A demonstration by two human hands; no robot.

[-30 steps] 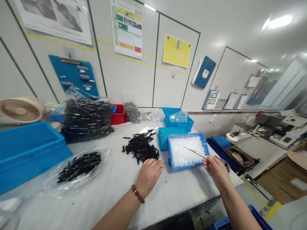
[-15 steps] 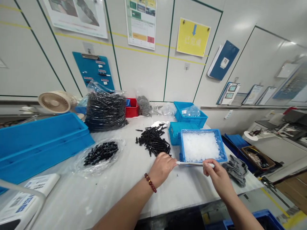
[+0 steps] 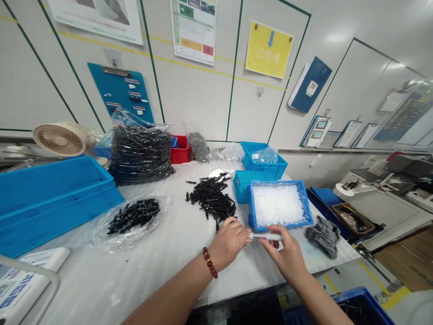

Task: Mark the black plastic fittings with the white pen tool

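My left hand (image 3: 230, 240), with a beaded bracelet on the wrist, is closed on one end of a slim white-and-silver rod (image 3: 264, 236). My right hand (image 3: 287, 253) pinches the same rod toward its other end, along a white sleeve-like part. It lies nearly level above the table, just in front of a blue tray (image 3: 308, 212) filled with small translucent white pieces (image 3: 278, 204). Beyond my left hand is a pile of black, slender pen-like parts (image 3: 212, 196). My fingers cover the rod's left end.
On the white table (image 3: 162, 275) lie an open plastic bag of short black parts (image 3: 133, 215) and a grey cloth (image 3: 323, 237). Farther back stand a large bag of black parts (image 3: 142, 153), a red bin (image 3: 180, 155) and blue bins (image 3: 267, 169). A long blue tray (image 3: 57, 194) sits at left.
My right hand has moved left, closer to my left hand, and the white sleeve now covers more of the silver rod. The view has shifted slightly.
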